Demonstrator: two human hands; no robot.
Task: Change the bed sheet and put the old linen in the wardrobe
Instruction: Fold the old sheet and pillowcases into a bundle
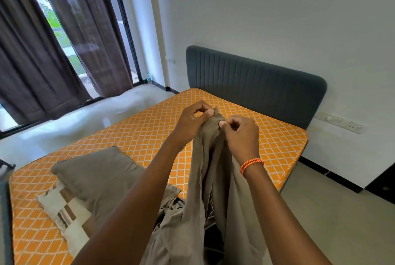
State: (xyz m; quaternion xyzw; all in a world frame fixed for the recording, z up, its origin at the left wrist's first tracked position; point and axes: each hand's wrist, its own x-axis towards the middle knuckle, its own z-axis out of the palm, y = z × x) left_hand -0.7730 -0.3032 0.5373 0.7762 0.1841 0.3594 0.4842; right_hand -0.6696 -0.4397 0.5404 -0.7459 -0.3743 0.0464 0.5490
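Observation:
A taupe bed sheet (205, 168) hangs in long folds from both my hands, raised over the bare orange mattress (139, 134) with its white diamond pattern. My left hand (192, 121) pinches the sheet's top edge between thumb and fingers. Close beside it, my right hand (241, 134), with an orange cord bracelet at the wrist, pinches the same edge. The sheet's lower part bunches near the bottom of the view. A taupe pillow (94, 177) lies on the mattress at the left, on top of a striped brown and cream cloth (64, 213).
A dark grey padded headboard (256, 83) stands against the white wall. Brown curtains (42, 61) hang over a glass door at the left, with a water bottle (149, 78) on the floor by the wall. Wall sockets (342, 122) sit right of the headboard.

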